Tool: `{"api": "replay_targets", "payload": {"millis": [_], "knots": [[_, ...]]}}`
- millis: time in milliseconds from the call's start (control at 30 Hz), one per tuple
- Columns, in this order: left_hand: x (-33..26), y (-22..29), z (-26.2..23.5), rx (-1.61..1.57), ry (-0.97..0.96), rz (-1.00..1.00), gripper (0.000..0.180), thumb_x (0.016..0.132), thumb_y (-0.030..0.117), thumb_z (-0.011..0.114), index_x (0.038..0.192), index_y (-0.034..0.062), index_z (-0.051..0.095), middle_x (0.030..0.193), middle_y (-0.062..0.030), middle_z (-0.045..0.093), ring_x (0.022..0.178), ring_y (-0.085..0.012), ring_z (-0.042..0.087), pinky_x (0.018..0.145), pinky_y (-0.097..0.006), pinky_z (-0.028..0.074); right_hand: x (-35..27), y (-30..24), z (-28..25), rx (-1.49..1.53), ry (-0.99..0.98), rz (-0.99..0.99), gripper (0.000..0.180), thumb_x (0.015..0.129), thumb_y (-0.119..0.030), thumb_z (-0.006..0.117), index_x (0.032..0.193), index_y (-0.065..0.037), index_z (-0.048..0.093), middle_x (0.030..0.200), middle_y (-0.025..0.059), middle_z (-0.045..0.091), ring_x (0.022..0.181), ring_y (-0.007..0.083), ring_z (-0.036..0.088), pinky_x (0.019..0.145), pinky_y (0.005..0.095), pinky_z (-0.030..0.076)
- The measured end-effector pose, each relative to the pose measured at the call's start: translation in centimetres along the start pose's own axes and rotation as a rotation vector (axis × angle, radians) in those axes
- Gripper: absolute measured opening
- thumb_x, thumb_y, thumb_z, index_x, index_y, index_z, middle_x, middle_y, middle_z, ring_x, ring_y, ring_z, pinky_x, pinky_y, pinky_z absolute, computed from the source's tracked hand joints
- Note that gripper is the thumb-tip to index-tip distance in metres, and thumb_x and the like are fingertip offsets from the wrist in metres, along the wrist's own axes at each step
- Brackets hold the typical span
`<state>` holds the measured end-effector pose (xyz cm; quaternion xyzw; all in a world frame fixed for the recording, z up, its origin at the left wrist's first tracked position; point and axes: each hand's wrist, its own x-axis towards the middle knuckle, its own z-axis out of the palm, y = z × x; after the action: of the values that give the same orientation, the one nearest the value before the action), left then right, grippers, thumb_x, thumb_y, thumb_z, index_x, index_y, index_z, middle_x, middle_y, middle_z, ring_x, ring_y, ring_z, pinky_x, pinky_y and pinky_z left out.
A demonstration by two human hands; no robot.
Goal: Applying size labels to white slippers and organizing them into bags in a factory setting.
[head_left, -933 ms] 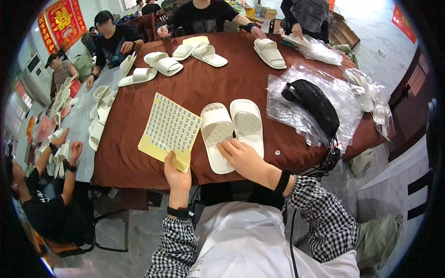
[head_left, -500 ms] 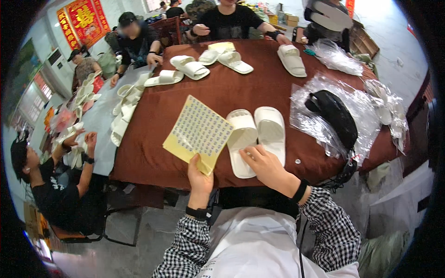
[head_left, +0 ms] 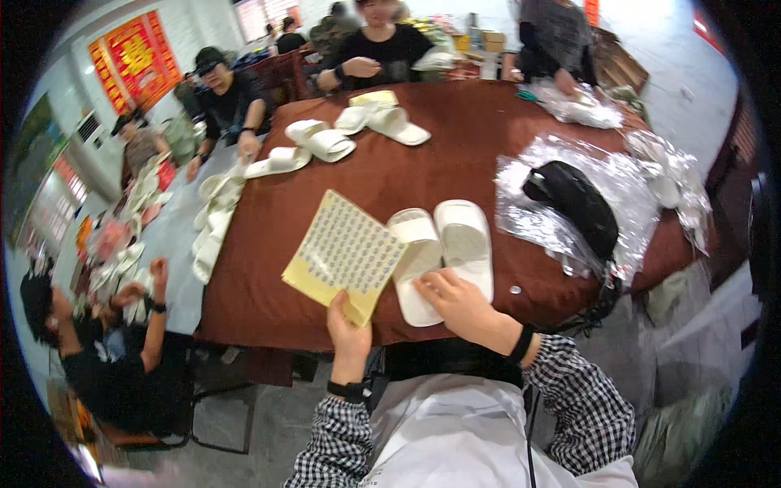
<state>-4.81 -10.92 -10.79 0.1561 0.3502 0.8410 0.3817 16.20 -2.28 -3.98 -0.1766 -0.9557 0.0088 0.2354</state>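
Note:
My left hand [head_left: 350,329] grips a yellow-backed sheet of small stickers [head_left: 343,254] by its lower corner, tilted above the brown cloth. A pair of white open-toe slippers stands side by side in front of me, toes pointing away: the left slipper [head_left: 416,234] and the right slipper [head_left: 464,236]. My right hand [head_left: 465,305] rests on the left slipper's insole. Its fingers are extended and slightly bent, with fingertips touching the insole; anything beneath them is hidden. The sheet's right corner overlaps the left slipper's edge.
Right of the slippers lie a small round pale piece [head_left: 515,289], clear plastic bags [head_left: 521,195] and a black pouch [head_left: 573,203]. More white slippers [head_left: 321,140] sit at the far left, others along a grey side table [head_left: 175,236]. Several people surround the tables.
The view has tilted slightly, so the table sits lower. The single slipper at the far right has left the tabletop. A far-right person's hand now touches the plastic bags. My hands keep their places.

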Motion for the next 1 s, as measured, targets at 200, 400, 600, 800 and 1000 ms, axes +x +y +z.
{"api": "replay_targets", "payload": {"millis": [200, 400, 600, 800, 1000], "knots": [[0.2, 1.1, 0.7, -0.208, 0.096, -0.148, 0.034, 0.093, 0.016, 0.056, 0.124, 0.0020, 0.051, 0.119, -0.0105, 0.060, 0.109, -0.0250, 0.060, 0.092, -0.040, 0.051, 0.1, 0.1, 1.0, -0.057, 0.052, 0.028, 0.044, 0.079, -0.009, 0.056, 0.122, 0.002, 0.056, 0.105, 0.0104, 0.053, 0.099, 0.0261, 0.054, 0.078, 0.0334, 0.051], [0.4, 2.1, 1.7, -0.232, 0.037, -0.165, 0.032, 0.090, 0.012, 0.057, 0.120, 0.0040, 0.051, 0.112, -0.0104, 0.059, 0.088, -0.0211, 0.057, 0.070, -0.034, 0.050, 0.2, 2.4, -1.8, 0.198, -0.013, -0.013, 0.039, 0.077, -0.002, 0.057, 0.117, 0.000, 0.059, 0.104, 0.0133, 0.058, 0.100, 0.0299, 0.058, 0.080, 0.0371, 0.052], [1.9, 3.2, 3.2, -0.278, -0.054, -0.356, 0.034, 0.088, 0.006, 0.059, 0.120, 0.0011, 0.050, 0.110, -0.0134, 0.059, 0.079, -0.0188, 0.055, 0.071, -0.030, 0.051, 3.4, 9.9, -3.3, 0.240, 0.136, 0.219, 0.031, 0.090, -0.009, 0.052, 0.119, -0.003, 0.059, 0.112, 0.0199, 0.060, 0.108, 0.0361, 0.056, 0.093, 0.0435, 0.047], [5.5, 3.8, 6.2, 0.039, -0.139, -0.388, 0.035, 0.094, 0.020, 0.053, 0.126, 0.0052, 0.051, 0.116, -0.0072, 0.063, 0.098, -0.0207, 0.064, 0.070, -0.033, 0.055, 3.8, 13.3, -1.1, 0.189, -0.007, 0.208, 0.050, 0.098, -0.042, 0.047, 0.129, -0.004, 0.053, 0.116, 0.0188, 0.060, 0.112, 0.0384, 0.054, 0.097, 0.0462, 0.044], [10.6, 2.4, 8.3, 0.202, -0.237, -0.516, 0.035, 0.098, 0.027, 0.048, 0.126, 0.0054, 0.050, 0.116, -0.0076, 0.063, 0.098, -0.0204, 0.063, 0.068, -0.033, 0.055, 2.3, 12.3, -3.8, 0.072, -0.058, 0.119, 0.050, 0.096, -0.049, 0.048, 0.129, -0.012, 0.056, 0.106, 0.0178, 0.060, 0.100, 0.0333, 0.057, 0.087, 0.0458, 0.045]]}}
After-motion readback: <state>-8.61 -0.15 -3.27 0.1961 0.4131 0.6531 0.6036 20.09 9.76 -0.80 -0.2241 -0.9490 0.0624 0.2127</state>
